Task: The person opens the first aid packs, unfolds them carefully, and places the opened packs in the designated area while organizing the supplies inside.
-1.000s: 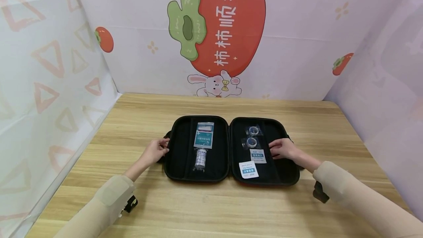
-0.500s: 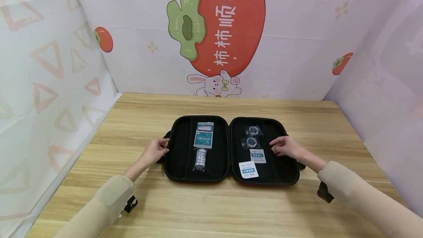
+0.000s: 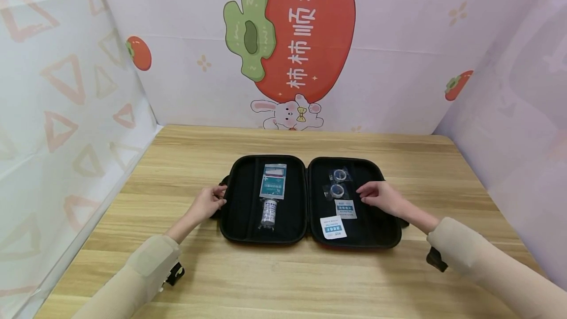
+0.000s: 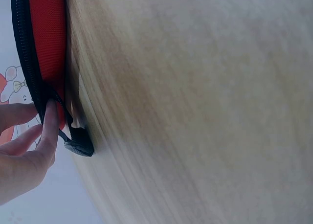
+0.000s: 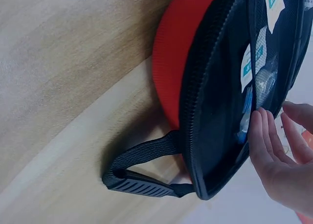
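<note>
An open zip-up case (image 3: 239, 201), black inside and red outside, lies flat across the table. My left hand (image 3: 209, 203) pinches its left rim, beside the carry handle (image 4: 80, 142). My right hand (image 3: 382, 198) hovers over the right half, fingers fairly straight and thumb apart, fingertips close to the edge of the inner strap (image 5: 253, 62). Just left of those fingertips sit two wrapped tape rolls (image 3: 337, 191). Below them lie two alcohol pad packets (image 3: 333, 228). The left half holds a teal-and-white packet (image 3: 273, 181) and a white cylinder in clear wrap (image 3: 268, 212).
The wooden table (image 3: 283, 279) extends around the case on all sides. A printed cloth (image 3: 186, 87) hangs behind and along both sides. A second carry handle (image 5: 142, 180) sticks out from the case's right edge onto the table.
My right hand has lifted slightly and shifted, its fingertips now a little further up and left toward the tape rolls. The left hand and the case's contents have stayed put.
</note>
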The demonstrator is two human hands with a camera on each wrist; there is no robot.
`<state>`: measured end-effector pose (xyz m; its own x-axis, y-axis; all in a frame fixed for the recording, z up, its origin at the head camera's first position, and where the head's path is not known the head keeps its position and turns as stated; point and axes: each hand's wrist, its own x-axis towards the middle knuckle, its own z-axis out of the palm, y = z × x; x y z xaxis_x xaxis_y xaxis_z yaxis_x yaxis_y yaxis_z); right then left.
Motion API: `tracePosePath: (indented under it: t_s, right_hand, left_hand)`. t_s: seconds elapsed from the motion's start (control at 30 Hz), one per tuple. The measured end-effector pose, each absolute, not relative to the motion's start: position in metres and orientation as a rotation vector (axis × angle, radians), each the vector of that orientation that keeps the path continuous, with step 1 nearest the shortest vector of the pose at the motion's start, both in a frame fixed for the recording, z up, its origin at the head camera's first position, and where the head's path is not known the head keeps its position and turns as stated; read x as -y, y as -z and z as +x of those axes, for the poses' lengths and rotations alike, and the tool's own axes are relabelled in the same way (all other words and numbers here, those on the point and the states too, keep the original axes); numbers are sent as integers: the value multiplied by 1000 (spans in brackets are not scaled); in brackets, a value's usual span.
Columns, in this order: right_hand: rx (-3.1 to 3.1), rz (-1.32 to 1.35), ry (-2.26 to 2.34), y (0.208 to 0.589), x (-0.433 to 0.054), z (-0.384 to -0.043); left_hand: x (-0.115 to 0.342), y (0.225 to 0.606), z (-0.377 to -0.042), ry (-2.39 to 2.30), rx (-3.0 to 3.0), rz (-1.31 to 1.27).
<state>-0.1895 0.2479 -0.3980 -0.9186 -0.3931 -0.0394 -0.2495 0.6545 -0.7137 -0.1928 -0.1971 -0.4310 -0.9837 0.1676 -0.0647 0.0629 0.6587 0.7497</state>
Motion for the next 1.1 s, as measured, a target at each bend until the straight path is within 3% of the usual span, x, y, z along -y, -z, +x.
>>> tracePosePath:
  t_s: [1.1]
  right_hand:
    - [-2524,-905,842,407,-202,-182]
  left_hand:
    - [198,432,-193,-1229,-2744,188]
